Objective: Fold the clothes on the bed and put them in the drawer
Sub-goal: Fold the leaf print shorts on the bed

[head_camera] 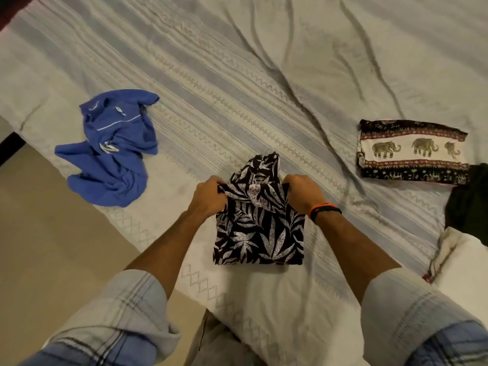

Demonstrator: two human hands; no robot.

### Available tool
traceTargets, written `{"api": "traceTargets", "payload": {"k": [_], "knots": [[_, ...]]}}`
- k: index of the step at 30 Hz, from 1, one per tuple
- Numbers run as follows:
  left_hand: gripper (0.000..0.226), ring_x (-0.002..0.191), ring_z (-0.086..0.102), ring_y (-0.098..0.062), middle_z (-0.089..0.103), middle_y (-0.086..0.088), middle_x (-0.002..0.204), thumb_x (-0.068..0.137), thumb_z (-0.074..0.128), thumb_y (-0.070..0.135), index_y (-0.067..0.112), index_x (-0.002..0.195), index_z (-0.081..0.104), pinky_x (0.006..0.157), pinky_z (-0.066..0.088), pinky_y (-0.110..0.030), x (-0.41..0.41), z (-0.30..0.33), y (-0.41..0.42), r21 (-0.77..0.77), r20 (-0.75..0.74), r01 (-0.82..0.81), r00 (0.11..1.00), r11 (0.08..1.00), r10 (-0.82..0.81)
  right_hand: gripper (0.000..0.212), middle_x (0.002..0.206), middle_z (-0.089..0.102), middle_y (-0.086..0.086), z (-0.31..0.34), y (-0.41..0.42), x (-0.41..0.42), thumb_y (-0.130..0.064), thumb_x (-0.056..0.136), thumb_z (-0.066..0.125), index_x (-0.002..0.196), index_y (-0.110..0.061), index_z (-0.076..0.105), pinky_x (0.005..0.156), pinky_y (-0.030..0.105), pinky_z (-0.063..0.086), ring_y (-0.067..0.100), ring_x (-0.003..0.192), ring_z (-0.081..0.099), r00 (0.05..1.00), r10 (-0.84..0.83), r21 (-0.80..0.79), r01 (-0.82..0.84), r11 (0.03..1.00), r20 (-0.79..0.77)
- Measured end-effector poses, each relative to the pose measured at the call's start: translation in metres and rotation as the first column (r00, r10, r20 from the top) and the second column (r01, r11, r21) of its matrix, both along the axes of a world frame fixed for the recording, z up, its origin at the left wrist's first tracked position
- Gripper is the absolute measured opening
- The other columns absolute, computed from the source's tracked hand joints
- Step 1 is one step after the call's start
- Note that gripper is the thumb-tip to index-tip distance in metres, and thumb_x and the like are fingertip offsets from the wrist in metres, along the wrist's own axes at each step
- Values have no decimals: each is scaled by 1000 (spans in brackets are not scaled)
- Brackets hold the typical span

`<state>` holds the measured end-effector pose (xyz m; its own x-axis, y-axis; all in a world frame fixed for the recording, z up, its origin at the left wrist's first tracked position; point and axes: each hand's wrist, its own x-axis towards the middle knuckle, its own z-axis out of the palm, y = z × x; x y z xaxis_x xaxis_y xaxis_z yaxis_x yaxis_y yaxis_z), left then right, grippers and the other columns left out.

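Note:
A black garment with a white leaf print (260,231) lies partly folded on the bed (237,101), close to its near edge. My left hand (207,198) grips the garment's upper left corner and my right hand (303,192) grips its upper right corner, both with fingers curled into the cloth. A narrow part of the garment sticks out beyond my hands. A crumpled blue shirt (113,146) lies unfolded on the left. On the right rests a folded cloth with an elephant print (412,151).
The bed cover is pale with woven stripes and wrinkles toward the far right. A dark garment (467,202) lies at the right edge, over something white. Beige floor (52,247) shows at the lower left, beside the bed's edge. No drawer is in view.

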<state>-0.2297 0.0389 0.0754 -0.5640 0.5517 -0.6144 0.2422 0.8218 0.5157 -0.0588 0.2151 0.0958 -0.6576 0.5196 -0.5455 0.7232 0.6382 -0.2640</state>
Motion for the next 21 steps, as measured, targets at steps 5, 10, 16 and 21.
{"api": "traceTargets", "payload": {"k": [5,10,16,21], "knots": [[40,75,58,-17,65,-19,107,90,54,4,11,130,52,63,43,-20,-32,-31,28,3,8,-150,989,989,150,30,113,64,15,-34,36,-39,-3,94,45,118,-9,62,84,43,53,33,99,59,997,-68,-19,68,998,-38],[43,95,59,-24,62,-24,118,96,53,4,5,138,43,83,46,-27,-47,-53,46,13,-72,-239,968,971,240,29,116,61,18,-62,54,-67,-3,97,46,124,-3,56,89,46,50,34,103,57,996,-69,64,72,995,-50],[40,131,43,-23,47,-11,143,97,59,17,7,135,50,114,37,-43,-11,-72,48,182,-351,50,936,982,17,37,128,57,16,-92,16,-65,-12,96,53,132,-5,50,103,46,44,30,116,54,969,197,200,-165,966,-150],[132,149,-19,-30,-20,-11,163,69,73,65,11,156,-10,124,-2,-48,19,-111,34,-164,-174,519,822,839,-542,119,163,-14,18,-128,-18,-43,-62,81,67,156,-6,-7,124,47,1,33,151,-11,941,335,-10,-335,942,33]]}}
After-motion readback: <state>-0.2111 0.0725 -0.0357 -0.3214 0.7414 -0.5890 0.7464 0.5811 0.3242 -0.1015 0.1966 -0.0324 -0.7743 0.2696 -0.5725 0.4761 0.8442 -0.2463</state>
